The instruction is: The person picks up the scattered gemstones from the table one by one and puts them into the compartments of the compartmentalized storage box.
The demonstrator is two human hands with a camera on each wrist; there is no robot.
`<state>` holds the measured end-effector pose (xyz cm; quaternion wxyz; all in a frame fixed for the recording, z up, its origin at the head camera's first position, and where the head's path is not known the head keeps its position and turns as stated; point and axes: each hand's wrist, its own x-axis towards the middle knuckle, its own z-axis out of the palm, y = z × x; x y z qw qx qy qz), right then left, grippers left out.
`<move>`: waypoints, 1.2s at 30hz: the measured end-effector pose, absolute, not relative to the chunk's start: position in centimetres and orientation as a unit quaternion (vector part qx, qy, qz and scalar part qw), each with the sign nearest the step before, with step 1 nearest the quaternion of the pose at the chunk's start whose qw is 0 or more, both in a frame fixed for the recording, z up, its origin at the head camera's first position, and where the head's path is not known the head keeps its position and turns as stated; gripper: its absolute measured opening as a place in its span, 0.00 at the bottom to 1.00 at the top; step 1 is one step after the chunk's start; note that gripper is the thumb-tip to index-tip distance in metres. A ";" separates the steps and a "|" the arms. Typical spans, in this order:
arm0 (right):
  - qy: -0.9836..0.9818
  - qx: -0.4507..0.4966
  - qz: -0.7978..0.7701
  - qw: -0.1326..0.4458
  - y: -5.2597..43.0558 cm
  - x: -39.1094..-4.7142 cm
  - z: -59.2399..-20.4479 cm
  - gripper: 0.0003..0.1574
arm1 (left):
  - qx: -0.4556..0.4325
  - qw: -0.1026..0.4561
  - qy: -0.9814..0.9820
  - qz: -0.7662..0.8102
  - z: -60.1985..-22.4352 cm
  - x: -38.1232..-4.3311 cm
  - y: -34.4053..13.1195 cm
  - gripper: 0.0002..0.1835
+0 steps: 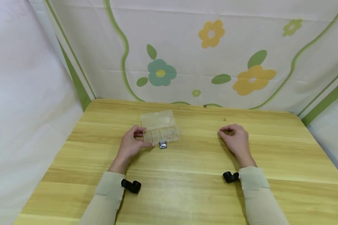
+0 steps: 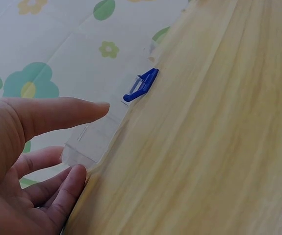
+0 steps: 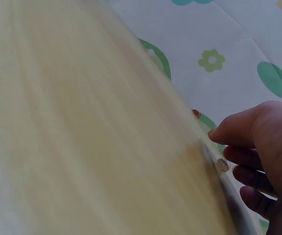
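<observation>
A clear plastic compartment box [image 1: 161, 134] lies on the table with its lid [image 1: 157, 119] folded back and a dark blue latch [image 2: 143, 85] at its front. My left hand [image 1: 131, 142] holds the box's left end, thumb along the front edge and fingers against the side. To the right, my right hand [image 1: 235, 139] hovers low over the table, fingers loosely bent and nothing visible between them. Just beyond its fingers is a small shiny bead-like piece [image 3: 222, 165]. Farther back, a reddish-brown piece [image 3: 196, 113] lies near the table's far edge. Compartment contents are too faint to tell.
Another tiny pale piece [image 1: 181, 108] lies behind the box near the far edge. A white flowered cloth [image 1: 186, 56] hangs behind the wood-grain table [image 1: 186, 193]. A black camera mount [image 1: 131, 186] sticks out from each sleeve over the table.
</observation>
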<state>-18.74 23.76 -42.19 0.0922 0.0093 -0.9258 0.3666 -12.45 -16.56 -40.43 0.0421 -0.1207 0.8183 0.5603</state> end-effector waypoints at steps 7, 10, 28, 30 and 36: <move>-0.926 0.003 0.367 0.085 24.2 -18.7 -42.3 0.11 | -0.127 0.046 0.814 0.564 -40.4 -12.5 -16.5 0.38; -0.928 0.005 0.363 0.084 24.3 -18.7 -42.3 0.12 | -0.127 0.046 0.813 0.567 -40.3 -12.6 -16.5 0.38; -0.933 0.020 0.351 0.076 25.5 -18.5 -42.5 0.16 | -0.125 0.047 0.817 0.561 -40.4 -12.7 -16.6 0.39; -0.933 0.020 0.350 0.077 25.5 -18.5 -42.6 0.16 | -0.125 0.046 0.817 0.561 -40.5 -12.7 -16.6 0.39; -0.934 0.019 0.349 0.080 25.6 -18.5 -42.6 0.15 | -0.127 0.045 0.819 0.557 -40.5 -12.7 -16.6 0.39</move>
